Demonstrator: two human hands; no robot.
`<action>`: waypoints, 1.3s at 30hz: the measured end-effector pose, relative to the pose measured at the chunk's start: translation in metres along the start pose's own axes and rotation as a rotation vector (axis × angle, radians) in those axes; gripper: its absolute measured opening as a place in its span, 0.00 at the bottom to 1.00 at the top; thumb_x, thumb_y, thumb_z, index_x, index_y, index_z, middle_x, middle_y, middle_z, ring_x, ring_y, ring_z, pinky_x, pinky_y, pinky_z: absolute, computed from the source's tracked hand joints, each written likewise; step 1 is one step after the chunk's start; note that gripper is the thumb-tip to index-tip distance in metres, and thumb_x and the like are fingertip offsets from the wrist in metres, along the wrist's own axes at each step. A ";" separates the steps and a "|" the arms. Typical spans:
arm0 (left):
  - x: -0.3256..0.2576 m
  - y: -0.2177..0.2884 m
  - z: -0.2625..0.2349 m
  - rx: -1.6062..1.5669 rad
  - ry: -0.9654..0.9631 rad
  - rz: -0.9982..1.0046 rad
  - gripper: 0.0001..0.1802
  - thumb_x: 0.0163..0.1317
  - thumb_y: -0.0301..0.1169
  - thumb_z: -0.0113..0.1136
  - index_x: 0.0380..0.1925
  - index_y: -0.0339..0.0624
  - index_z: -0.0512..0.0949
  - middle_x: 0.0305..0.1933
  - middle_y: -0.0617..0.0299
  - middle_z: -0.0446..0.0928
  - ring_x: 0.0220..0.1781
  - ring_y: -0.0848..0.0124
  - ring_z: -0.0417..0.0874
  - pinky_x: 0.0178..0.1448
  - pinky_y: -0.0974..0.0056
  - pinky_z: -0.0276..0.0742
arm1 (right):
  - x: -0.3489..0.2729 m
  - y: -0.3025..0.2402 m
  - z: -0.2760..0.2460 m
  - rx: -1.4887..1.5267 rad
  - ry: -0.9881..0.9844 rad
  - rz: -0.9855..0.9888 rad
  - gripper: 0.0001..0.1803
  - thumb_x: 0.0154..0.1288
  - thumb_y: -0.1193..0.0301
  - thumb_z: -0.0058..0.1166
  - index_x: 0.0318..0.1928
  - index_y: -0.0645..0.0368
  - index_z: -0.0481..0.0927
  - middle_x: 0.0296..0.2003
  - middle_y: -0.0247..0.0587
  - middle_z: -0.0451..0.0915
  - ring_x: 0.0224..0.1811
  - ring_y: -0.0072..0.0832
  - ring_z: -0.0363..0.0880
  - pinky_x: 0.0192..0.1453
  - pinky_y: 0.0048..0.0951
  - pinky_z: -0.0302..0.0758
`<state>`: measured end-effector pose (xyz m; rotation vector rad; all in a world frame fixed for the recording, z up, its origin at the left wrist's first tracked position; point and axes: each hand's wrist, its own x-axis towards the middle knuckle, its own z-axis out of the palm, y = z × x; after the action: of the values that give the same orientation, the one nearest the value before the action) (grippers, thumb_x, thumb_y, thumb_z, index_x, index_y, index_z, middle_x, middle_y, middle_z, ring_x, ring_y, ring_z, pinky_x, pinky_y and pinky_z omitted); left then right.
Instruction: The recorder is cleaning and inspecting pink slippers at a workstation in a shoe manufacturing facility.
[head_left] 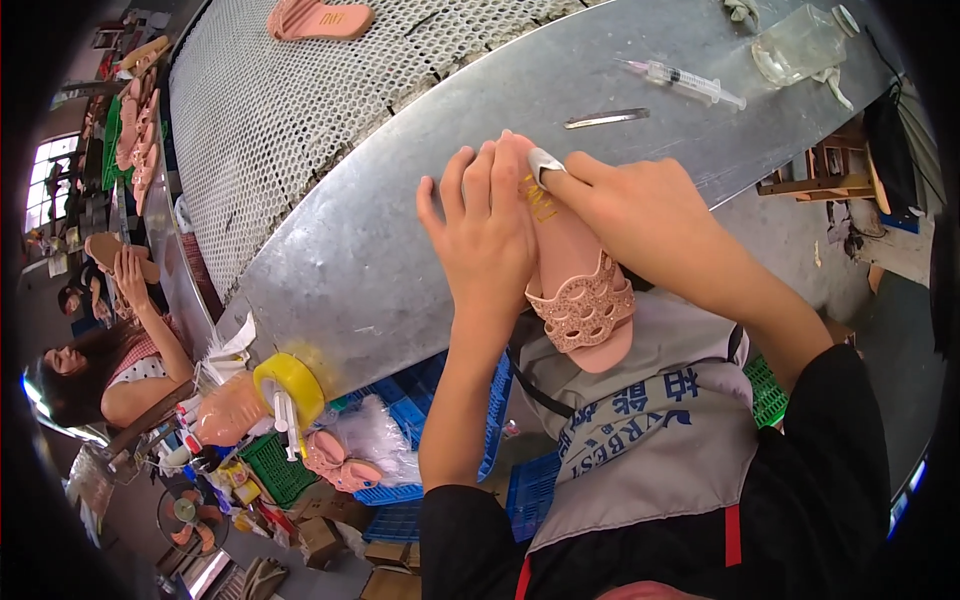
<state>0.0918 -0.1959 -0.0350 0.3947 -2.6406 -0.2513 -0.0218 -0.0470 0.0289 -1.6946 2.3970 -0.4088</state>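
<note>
At the metal bench [380,230], left hand [485,235] and right hand [640,205] clasp a pink sandal [583,305], heel partly covered. The bench's bottle [795,45] has unclear contents; below, a blue crate [497,405] holds clear plastic [378,440].

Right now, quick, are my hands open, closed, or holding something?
Left hand: holding the pink sandal along one side, fingers nearly straight.
Right hand: holding the same sandal from the other side, something white at one fingertip.

Bright paned window [48,180] far left; metal workbench [350,300] centre; wooden stool [815,187], grey floor [778,245] right.
</note>
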 end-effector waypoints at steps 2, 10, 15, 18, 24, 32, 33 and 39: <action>-0.003 0.001 -0.001 0.009 -0.013 -0.007 0.25 0.64 0.30 0.58 0.64 0.46 0.74 0.60 0.62 0.75 0.66 0.62 0.73 0.71 0.39 0.59 | -0.008 -0.005 -0.003 0.002 -0.025 0.025 0.21 0.58 0.72 0.59 0.54 0.59 0.77 0.35 0.37 0.77 0.29 0.38 0.84 0.27 0.37 0.77; 0.001 0.003 -0.004 0.015 -0.001 0.010 0.31 0.64 0.31 0.59 0.69 0.47 0.70 0.58 0.63 0.75 0.64 0.63 0.73 0.72 0.40 0.58 | -0.002 -0.001 -0.009 -0.015 -0.001 -0.037 0.21 0.56 0.72 0.61 0.51 0.61 0.78 0.36 0.38 0.79 0.29 0.40 0.85 0.27 0.38 0.78; 0.002 0.006 -0.006 -0.018 -0.016 0.000 0.34 0.63 0.27 0.56 0.71 0.42 0.67 0.56 0.58 0.74 0.65 0.62 0.72 0.72 0.46 0.57 | -0.004 0.002 -0.006 -0.001 -0.025 -0.022 0.21 0.56 0.72 0.62 0.51 0.60 0.78 0.36 0.37 0.79 0.29 0.41 0.85 0.28 0.39 0.79; 0.001 0.004 -0.006 -0.014 -0.008 -0.007 0.34 0.63 0.26 0.56 0.72 0.41 0.66 0.55 0.59 0.74 0.65 0.62 0.72 0.72 0.45 0.57 | -0.005 -0.001 -0.006 0.004 -0.038 0.022 0.20 0.57 0.72 0.61 0.52 0.58 0.78 0.36 0.37 0.79 0.29 0.41 0.85 0.28 0.40 0.79; 0.005 0.003 -0.003 0.002 -0.001 0.018 0.35 0.62 0.26 0.56 0.72 0.41 0.66 0.55 0.59 0.74 0.65 0.62 0.72 0.72 0.45 0.57 | 0.000 0.005 -0.003 0.028 0.037 0.009 0.20 0.58 0.72 0.60 0.53 0.54 0.78 0.37 0.36 0.80 0.29 0.41 0.85 0.28 0.41 0.78; -0.001 0.006 -0.002 -0.026 -0.010 -0.002 0.35 0.62 0.28 0.57 0.72 0.43 0.66 0.56 0.62 0.74 0.64 0.62 0.71 0.73 0.41 0.57 | -0.010 0.001 0.000 0.010 0.000 0.035 0.21 0.59 0.72 0.60 0.55 0.52 0.78 0.37 0.35 0.79 0.30 0.40 0.84 0.29 0.39 0.78; 0.000 0.005 -0.002 -0.029 -0.007 -0.015 0.35 0.62 0.28 0.57 0.72 0.43 0.66 0.55 0.62 0.74 0.64 0.61 0.72 0.72 0.41 0.57 | -0.011 0.000 -0.001 -0.026 -0.054 0.063 0.23 0.59 0.72 0.59 0.57 0.51 0.78 0.37 0.34 0.79 0.31 0.39 0.83 0.29 0.38 0.77; 0.002 0.005 -0.004 -0.023 0.010 -0.007 0.35 0.63 0.29 0.57 0.72 0.42 0.66 0.54 0.61 0.74 0.64 0.62 0.72 0.72 0.41 0.57 | -0.002 0.003 -0.001 0.039 0.022 0.004 0.24 0.57 0.73 0.61 0.57 0.53 0.78 0.38 0.36 0.81 0.31 0.41 0.85 0.30 0.39 0.79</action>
<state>0.0910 -0.1925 -0.0301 0.3968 -2.6246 -0.2807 -0.0244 -0.0442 0.0283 -1.6770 2.3911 -0.4730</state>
